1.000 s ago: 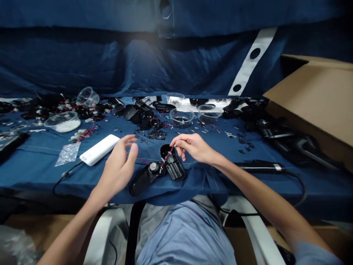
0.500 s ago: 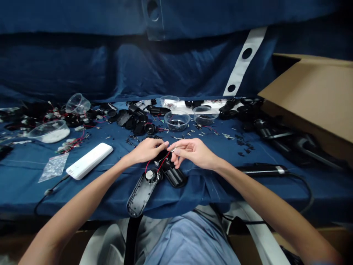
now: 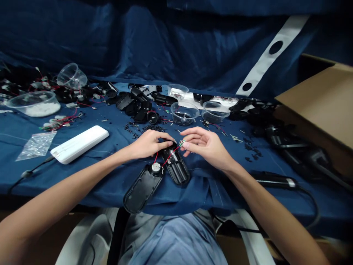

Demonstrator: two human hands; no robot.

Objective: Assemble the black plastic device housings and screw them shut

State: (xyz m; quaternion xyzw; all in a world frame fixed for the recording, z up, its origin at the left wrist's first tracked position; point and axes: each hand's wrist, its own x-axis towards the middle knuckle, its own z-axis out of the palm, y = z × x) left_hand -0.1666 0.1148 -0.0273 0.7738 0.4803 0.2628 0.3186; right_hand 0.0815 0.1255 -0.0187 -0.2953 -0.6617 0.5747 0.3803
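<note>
Between thumb and fingers, my right hand pinches a small green circuit board. Red wires run from it down to a round silver motor, which sits at the upper end of a black plastic half-shell lying at the table's front edge. My left hand is closed on the upper end of a second black plastic housing, whose ribbed hollow faces up. Its fingertips partly cover that end.
A white power bank with a black cable lies left, beside a clear plastic bag. Clear bowls, black housings and loose small parts spread behind my hands. On the right are a black corded tool and a cardboard box.
My right hand has drawn a little away from the left, and the green board now shows in its fingers. The black housing is more exposed. The camera view has shifted.
</note>
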